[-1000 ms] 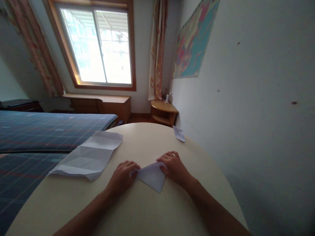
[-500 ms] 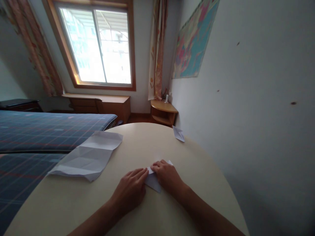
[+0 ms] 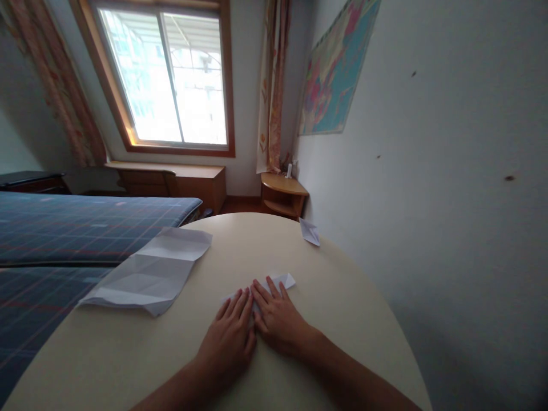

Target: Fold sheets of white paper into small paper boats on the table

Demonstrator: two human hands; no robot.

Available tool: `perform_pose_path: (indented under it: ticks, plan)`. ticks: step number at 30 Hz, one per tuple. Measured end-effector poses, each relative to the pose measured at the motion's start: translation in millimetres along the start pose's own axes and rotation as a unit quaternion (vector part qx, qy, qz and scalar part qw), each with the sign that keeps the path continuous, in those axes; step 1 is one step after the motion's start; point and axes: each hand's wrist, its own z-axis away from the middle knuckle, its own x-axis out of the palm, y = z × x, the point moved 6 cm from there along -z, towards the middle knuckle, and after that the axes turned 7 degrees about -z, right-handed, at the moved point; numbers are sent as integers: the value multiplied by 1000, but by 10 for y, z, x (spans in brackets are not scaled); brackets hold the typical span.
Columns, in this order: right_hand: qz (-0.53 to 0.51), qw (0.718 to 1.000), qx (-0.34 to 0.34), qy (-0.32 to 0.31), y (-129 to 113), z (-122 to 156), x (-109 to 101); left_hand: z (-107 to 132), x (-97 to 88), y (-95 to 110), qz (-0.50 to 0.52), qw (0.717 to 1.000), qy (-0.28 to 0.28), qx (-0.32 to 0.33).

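Observation:
A small folded white paper lies on the round cream table, mostly covered by my hands. My left hand lies flat on it with fingers stretched out. My right hand lies flat beside it, fingers spread and pressing on the paper. The two hands touch side by side. Only the paper's far corner and a sliver at the left show.
A large creased white sheet lies at the table's left edge, overhanging toward the plaid bed. A small folded paper piece sits at the far right rim by the wall. A wooden corner shelf stands beyond.
The paper triangle has been folded smaller. Both hands came together from its two ends and now lie flat on top of it.

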Motion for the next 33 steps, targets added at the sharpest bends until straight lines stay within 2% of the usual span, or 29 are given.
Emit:
perform_pose_path:
  ticks: [4,10,12,14,16,18,21,23,28,33]
  plan:
    - [-16,1000,-6,-26,21,-4,-60,-10,58,-37,8,1000,-20,11]
    - [-46,993,72,-82,299,65,-209,-24,78,-65,6,1000,-18,21]
    - [-39,990,110,-75,425,83,-265,-34,75,-72,8,999,-24,20]
    - [-13,990,135,-40,498,84,-305,-41,76,-77,9,999,-29,20]
    - [18,992,123,7,462,62,-309,-44,72,-80,10,1000,-20,22]
    - [27,997,70,31,321,26,-254,-44,64,-79,11,1000,-6,26]
    - [-10,1000,-6,11,93,-16,-126,-46,52,-74,10,999,-3,32]
    - [-29,1000,-7,-4,47,-29,-85,-51,37,-76,10,999,-10,32]
    - [-21,998,61,-27,256,-15,-128,-63,31,-118,6,999,-32,27]
    - [-17,990,133,-34,517,26,-208,-64,114,-253,-1,1000,-14,-7]
